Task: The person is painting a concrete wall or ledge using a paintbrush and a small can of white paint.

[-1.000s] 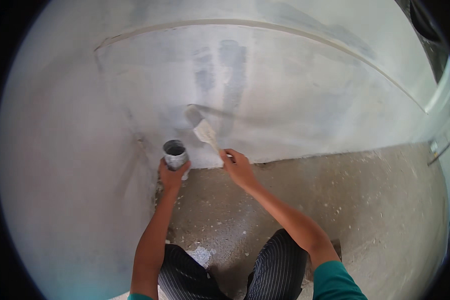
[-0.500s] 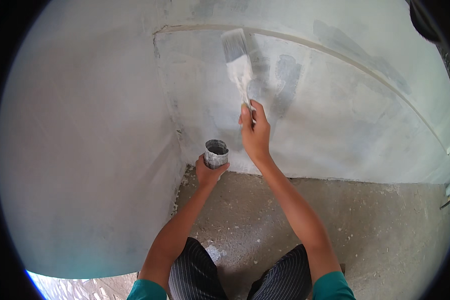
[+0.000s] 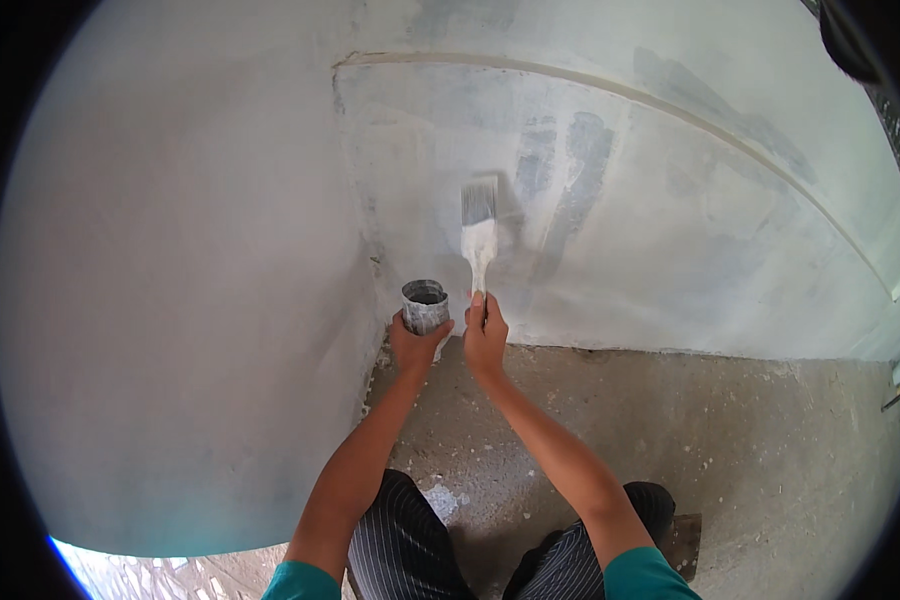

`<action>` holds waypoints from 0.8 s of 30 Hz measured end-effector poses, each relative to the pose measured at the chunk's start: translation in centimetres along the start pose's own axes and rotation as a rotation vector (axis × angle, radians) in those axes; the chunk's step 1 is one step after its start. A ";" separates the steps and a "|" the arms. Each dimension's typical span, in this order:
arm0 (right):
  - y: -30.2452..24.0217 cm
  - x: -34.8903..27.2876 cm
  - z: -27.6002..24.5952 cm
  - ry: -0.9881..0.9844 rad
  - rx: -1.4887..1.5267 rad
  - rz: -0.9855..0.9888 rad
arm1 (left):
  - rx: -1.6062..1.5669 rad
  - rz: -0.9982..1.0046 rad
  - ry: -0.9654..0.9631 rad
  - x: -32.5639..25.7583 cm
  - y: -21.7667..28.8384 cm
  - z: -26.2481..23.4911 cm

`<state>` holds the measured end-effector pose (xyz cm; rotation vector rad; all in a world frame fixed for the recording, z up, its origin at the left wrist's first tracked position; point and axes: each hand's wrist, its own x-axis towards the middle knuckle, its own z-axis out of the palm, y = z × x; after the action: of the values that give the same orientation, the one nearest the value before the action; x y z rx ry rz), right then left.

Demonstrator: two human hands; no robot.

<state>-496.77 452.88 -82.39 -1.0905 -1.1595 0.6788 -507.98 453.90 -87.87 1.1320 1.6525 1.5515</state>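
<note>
From the head view, the left hand (image 3: 417,345) grips a small grey tin (image 3: 425,304), its fingers wrapped around the lower wall, holding it upright just in front of the wall's foot. The right hand (image 3: 484,335) has its fingers closed on the pale handle of a flat paintbrush (image 3: 478,225), which points upward with its grey bristles laid against the wall (image 3: 670,250), beside two darker wet streaks (image 3: 570,190). The tin sits just left of the brush handle, the two hands nearly touching. A rough concrete floor (image 3: 750,450) spreads below, and striped trousers (image 3: 410,540) show the person crouching. The step in hand looks like a coating stroke on the lower wall panel. The next move likely calls for steady bristle pressure and keeping the tin level.
</note>
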 end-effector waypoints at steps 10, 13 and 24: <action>-9.5 9.2 6.0 -0.117 0.022 -0.290 | 0.036 0.045 0.002 1.1 -0.8 -1.6; -6.2 9.3 7.0 -0.079 0.149 -0.083 | -0.046 0.059 -0.031 1.7 -1.2 -2.6; -0.1 1.7 5.4 -0.112 0.224 -0.007 | 0.104 -0.017 0.119 2.6 -2.4 -2.5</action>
<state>-501.37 456.02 -81.51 -0.8681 -1.1509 0.8516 -511.76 455.13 -89.58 1.0938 1.8351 1.5643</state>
